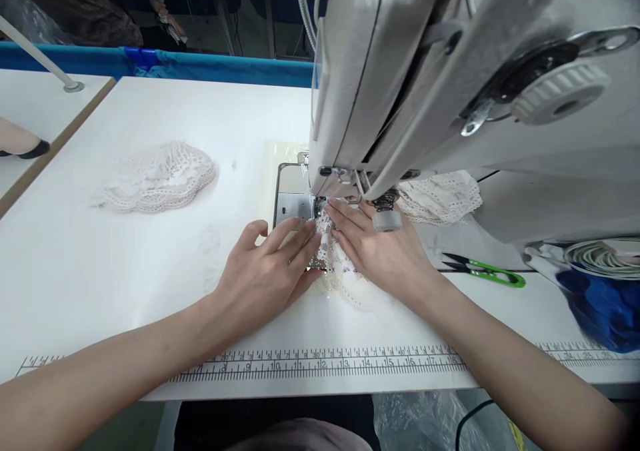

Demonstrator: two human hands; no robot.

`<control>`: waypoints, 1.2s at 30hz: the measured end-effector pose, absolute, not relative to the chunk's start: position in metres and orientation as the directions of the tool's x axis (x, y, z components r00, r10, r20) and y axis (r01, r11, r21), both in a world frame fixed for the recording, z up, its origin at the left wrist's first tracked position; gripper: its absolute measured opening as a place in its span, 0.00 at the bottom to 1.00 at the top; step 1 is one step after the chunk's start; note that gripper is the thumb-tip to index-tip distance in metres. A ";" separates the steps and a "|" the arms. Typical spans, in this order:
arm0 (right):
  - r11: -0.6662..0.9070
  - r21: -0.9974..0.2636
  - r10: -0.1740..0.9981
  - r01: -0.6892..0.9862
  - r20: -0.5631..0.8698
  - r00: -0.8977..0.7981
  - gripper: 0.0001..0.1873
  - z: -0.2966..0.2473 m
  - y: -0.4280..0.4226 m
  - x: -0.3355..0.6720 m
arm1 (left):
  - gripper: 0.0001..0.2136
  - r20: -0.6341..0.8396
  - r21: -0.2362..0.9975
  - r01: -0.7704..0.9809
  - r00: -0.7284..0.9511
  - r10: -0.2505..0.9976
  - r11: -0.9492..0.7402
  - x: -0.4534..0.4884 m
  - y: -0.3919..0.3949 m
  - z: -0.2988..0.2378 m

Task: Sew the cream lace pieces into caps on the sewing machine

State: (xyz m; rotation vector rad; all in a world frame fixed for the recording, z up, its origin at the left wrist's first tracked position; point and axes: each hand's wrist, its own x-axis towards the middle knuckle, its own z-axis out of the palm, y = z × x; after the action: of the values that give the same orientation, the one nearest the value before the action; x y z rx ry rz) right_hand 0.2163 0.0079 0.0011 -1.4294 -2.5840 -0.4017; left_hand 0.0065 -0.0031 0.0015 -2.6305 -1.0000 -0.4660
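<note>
A strip of white lace (334, 259) lies on the white table (100, 258) under the needle area of a grey sewing machine (425, 78). My left hand (267, 271) lies flat on the table, fingers stretched out and pressing the lace's left edge beside the metal needle plate (290, 201). My right hand (383, 248) rests flat on the lace, fingertips close to the presser foot (320, 204). More lace (443, 196) trails out behind the machine arm.
A heap of white lace (155, 178) sits at the left of the table. Green-handled thread snips (487, 272) lie to the right, near blue cloth (603, 308) and a coil of tape. A printed ruler (320, 361) runs along the front edge. Another person's foot (23, 146) shows far left.
</note>
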 end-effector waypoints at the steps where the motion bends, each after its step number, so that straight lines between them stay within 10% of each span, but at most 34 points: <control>1: 0.507 0.162 0.803 0.847 0.268 -0.532 0.20 0.001 0.008 0.216 | 0.14 0.393 -0.148 0.680 0.707 0.588 -0.719 0.006 -0.003 0.001; 16: 0.535 0.215 0.749 0.817 0.326 -0.576 0.20 0.000 0.012 0.225 | 0.14 0.420 -0.089 0.675 0.692 0.587 -0.732 0.006 0.006 0.000; 24: 0.523 -0.094 0.848 0.847 0.154 -0.507 0.15 0.028 -0.009 0.216 | 0.11 0.435 -0.101 0.654 0.707 0.558 -0.750 0.007 0.009 0.002; 36: 0.411 -0.385 0.912 0.826 0.176 -0.371 0.12 0.020 -0.006 0.216 | 0.12 0.289 0.224 0.657 0.661 0.693 -0.720 0.017 0.043 0.006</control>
State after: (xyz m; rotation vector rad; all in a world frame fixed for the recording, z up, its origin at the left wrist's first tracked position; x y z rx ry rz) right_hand 0.2156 -0.0057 0.0202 -1.4952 -2.3132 0.3286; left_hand 0.0169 0.0431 0.0064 -2.9538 -1.2033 -0.5816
